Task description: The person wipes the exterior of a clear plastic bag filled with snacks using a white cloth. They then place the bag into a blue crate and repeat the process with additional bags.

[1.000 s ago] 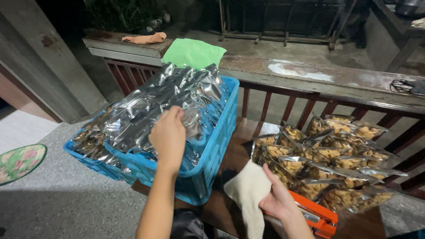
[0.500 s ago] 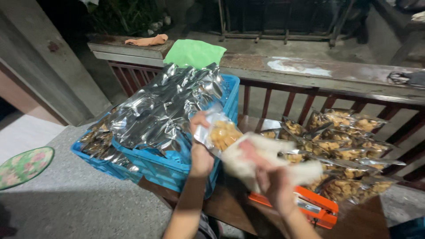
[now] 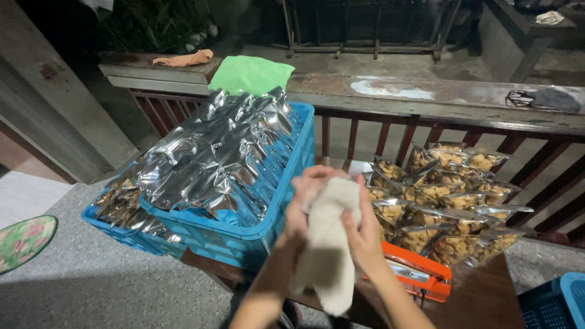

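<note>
Far left in the frame, a round floral mat (image 3: 25, 240) lies on the grey floor. Next to it, left of centre, two blue crates (image 3: 241, 234) sit side by side on the tabletop (image 3: 481, 301), heaped with silvery foil pouches (image 3: 210, 161). At lower centre the left hand (image 3: 304, 201) and the right hand (image 3: 362, 234) meet around a pale cloth (image 3: 329, 244), which hangs down between them. Each grip is closed on the cloth, and whatever may be wrapped inside it is hidden. To wipe well, the cloth is best kept bunched firmly, with the fingers working it over every side. Right of the hands, clear packets of snacks (image 3: 451, 207) are stacked, with an orange sealer (image 3: 420, 274) below them. On the ledge at upper right lies a dark mask (image 3: 548, 99).
</note>
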